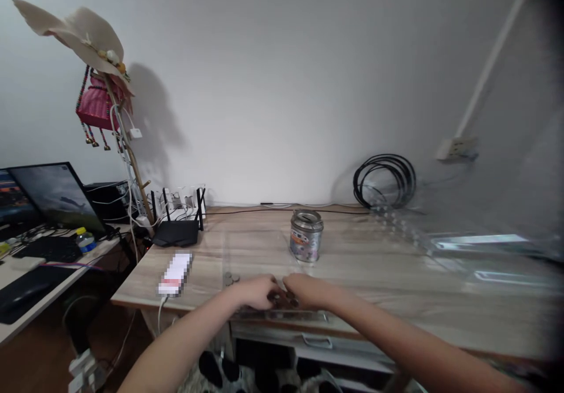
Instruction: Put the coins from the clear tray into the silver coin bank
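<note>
My left hand (259, 292) and my right hand (305, 291) meet at the front edge of the wooden table, both with curled fingers. Small round coins (291, 303) show dark at the fingertips; which fingers grip which coin is partly hidden. Left of my left hand, a few loose coins (228, 278) lie on a clear sheet or tray (304, 316) that runs under both hands. Behind the hands a round metal tin (306, 237) stands upright, with a printed label and what looks like a slot in its lid.
A phone (175, 274) on a cable lies to the left, with a black router (177, 232) behind it. Coiled black cable (384, 180) leans on the wall. Clear plastic panels (480, 243) cover the right side. A drawer handle (317, 341) sits below the table edge.
</note>
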A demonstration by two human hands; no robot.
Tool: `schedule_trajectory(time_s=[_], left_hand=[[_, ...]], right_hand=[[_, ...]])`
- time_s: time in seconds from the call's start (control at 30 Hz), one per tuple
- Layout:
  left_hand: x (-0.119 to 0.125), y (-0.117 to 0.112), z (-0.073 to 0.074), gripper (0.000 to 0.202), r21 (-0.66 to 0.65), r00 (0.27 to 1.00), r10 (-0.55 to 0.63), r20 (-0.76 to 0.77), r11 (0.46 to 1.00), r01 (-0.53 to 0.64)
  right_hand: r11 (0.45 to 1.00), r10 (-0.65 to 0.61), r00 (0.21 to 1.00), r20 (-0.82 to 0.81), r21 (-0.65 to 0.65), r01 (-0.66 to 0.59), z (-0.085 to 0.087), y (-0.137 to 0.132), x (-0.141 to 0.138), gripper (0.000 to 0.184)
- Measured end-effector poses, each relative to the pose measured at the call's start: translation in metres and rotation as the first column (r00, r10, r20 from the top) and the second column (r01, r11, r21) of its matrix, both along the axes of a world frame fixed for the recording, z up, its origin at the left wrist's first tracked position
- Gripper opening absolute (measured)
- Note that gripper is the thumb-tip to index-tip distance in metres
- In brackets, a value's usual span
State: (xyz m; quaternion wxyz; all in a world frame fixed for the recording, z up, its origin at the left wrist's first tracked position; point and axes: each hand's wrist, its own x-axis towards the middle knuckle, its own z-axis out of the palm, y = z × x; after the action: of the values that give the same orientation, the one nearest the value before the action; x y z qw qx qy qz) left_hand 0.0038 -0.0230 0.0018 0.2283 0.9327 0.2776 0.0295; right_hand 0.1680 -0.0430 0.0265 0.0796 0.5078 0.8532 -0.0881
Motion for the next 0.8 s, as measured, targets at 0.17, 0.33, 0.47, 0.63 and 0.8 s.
schedule_trajectory(time_s=[0.17, 0.33, 0.47, 0.63, 0.8], left_hand=[[0.005, 0.002, 0.013, 0.041, -0.03, 0.986, 0.044, -0.162, 0.998, -0.049], [0.005, -0.001, 0.015, 0.024, -0.12, 0.966, 0.083, -0.245, 0.986, -0.115], [0.001, -0.003, 0.017, 0.02, -0.161, 0.949, 0.157, -0.273, 0.965, -0.206], [-0.012, -0.001, 0.021, 0.019, -0.241, 0.925, 0.241, -0.295, 0.918, -0.316], [-0.025, -0.004, 0.021, 0.018, -0.363, 0.907, 0.368, -0.204, 0.832, -0.42]], right_hand=[[0.997, -0.003, 0.998, 0.066, -0.08, 0.008, 0.005, 0.0, -0.004, 0.019], [0.992, -0.019, 0.996, 0.089, -0.126, 0.03, 0.005, -0.001, -0.006, 0.023], [0.981, -0.026, 0.995, 0.098, -0.189, 0.044, 0.002, 0.003, -0.006, 0.025], [0.943, -0.03, 0.988, 0.153, -0.322, 0.079, -0.007, 0.016, -0.006, 0.019], [0.877, -0.03, 0.976, 0.216, -0.462, 0.129, -0.02, 0.031, -0.008, 0.029]])
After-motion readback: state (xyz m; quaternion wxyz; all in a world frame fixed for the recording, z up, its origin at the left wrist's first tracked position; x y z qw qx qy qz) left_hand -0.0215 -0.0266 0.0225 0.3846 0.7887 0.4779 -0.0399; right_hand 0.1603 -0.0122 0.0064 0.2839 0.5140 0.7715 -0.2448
